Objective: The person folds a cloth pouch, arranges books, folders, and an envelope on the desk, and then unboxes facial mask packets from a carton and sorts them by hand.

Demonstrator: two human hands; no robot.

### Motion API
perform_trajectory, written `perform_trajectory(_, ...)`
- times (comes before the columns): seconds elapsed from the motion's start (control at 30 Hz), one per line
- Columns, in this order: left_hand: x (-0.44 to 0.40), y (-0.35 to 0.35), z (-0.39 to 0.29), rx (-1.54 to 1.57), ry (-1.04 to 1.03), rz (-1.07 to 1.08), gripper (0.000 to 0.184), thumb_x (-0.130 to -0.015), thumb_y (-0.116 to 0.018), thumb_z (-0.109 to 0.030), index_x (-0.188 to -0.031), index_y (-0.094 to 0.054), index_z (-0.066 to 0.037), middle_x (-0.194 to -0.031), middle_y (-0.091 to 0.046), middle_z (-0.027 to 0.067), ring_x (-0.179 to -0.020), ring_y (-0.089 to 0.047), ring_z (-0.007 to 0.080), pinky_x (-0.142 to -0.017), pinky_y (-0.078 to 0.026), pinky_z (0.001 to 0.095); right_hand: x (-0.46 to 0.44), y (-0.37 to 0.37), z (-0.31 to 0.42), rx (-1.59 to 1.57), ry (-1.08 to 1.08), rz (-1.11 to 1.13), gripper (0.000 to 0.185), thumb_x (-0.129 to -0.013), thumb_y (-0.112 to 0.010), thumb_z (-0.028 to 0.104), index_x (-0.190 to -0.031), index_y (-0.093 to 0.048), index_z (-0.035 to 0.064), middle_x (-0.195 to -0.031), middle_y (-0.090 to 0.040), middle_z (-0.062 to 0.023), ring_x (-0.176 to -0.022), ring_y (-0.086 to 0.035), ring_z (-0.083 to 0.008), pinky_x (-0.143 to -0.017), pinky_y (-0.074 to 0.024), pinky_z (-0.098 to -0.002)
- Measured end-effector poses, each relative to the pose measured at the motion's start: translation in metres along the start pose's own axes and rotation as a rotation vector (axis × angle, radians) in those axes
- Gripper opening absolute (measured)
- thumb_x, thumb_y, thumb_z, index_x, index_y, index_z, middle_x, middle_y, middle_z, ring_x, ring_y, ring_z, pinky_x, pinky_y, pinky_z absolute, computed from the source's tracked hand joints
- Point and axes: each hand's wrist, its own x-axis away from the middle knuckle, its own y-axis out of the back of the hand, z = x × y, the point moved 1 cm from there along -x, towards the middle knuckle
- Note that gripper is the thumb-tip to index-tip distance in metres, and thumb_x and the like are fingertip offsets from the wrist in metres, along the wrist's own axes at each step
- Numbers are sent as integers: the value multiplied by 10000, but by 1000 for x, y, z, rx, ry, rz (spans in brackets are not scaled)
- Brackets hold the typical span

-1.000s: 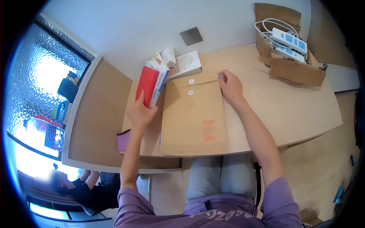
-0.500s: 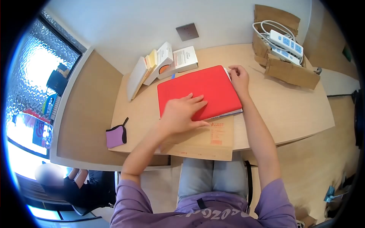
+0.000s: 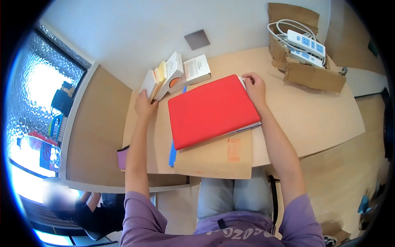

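Red-covered, a book [image 3: 214, 111] lies slanted mid-frame over a kraft envelope [image 3: 205, 162]. At upper left, the left hand [image 3: 145, 108] pinches upright books [image 3: 150, 83] between thumb and fingers; the right hand [image 3: 255, 87] curls its fingers at the red book's upper-right corner, grip unclear.

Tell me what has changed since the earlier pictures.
The red folder, earlier held upright, now lies flat over the envelope, further right. The left hand let it go and now touches the standing books. The right hand stays near the folder's present far right corner; the cardboard box has not moved.
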Motion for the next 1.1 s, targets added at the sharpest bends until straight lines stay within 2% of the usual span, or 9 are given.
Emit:
perform_trajectory(0.23,-10,-7,11,-86,-20,19,683,-689,-741,-133,-1311,-463,-178,-1238,-547,43,-1092,-563,262,-870,-488,392,1,0,6,56,-45,22,173,-837,-545,162,-889,-685,75,-730,-648,-72,-672,-609,-184,-639,-483,-312)
perform_trajectory(0.37,2,-10,17,70,-3,-109,613,-689,-707,-98,-1267,-520,-180,-1146,-602,37,-1047,-589,259,-852,-494,369,1,2,13,91,-79,18,175,-841,-548,188,-886,-689,95,-745,-658,-68,-684,-623,-201,-639,-486,-325)
perform_trajectory(0.53,15,24,-26,210,-42,-196,504,-698,-698,-105,-1194,-626,-157,-1085,-633,52,-993,-618,245,-827,-495,334,0,-1,11,111,-61,9,184,-844,-542,197,-888,-693,102,-763,-668,-70,-698,-631,-210,-646,-490,-332)
perform_trajectory(0.63,23,54,-67,257,-200,-259,524,-683,-696,-137,-1202,-637,-182,-1068,-628,47,-933,-618,250,-770,-503,374,1,0,10,115,-64,24,189,-844,-538,197,-889,-695,102,-773,-670,-69,-702,-631,-211,-654,-492,-332)
perform_trajectory(0.73,51,99,-126,263,-370,-200,460,-708,-700,-153,-1166,-657,-145,-1043,-637,65,-983,-615,247,-822,-490,351,0,1,9,86,-57,16,196,-844,-536,196,-890,-693,89,-773,-668,-77,-701,-629,-209,-660,-491,-330)
perform_trajectory(0.87,77,138,-177,270,-686,199,404,-794,-714,-313,-1152,-653,-135,-1130,-635,48,-1066,-587,246,-865,-490,377,1,1,5,44,-35,31,206,-845,-532,186,-896,-690,64,-764,-664,-88,-696,-626,-204,-665,-490,-326)
perform_trajectory(0.9,80,145,-185,308,-688,279,395,-835,-686,-332,-1164,-637,-120,-1178,-624,58,-1102,-570,271,-909,-475,383,0,1,5,29,-30,32,208,-845,-530,182,-897,-688,58,-759,-663,-90,-694,-625,-201,-666,-490,-325)
perform_trajectory(1.0,62,135,-170,493,-575,120,380,-854,-660,-338,-1147,-634,-97,-1175,-622,108,-1101,-565,294,-928,-456,407,0,4,6,41,-29,60,212,-856,-511,163,-903,-685,52,-781,-673,-97,-716,-636,-207,-677,-491,-327)
perform_trajectory(1.1,17,94,-116,307,-404,-76,540,-765,-700,-207,-1262,-523,-92,-1242,-561,112,-1133,-535,315,-956,-446,407,-1,2,4,17,-10,17,220,-864,-488,144,-901,-684,50,-812,-684,-107,-741,-647,-221,-692,-493,-327)
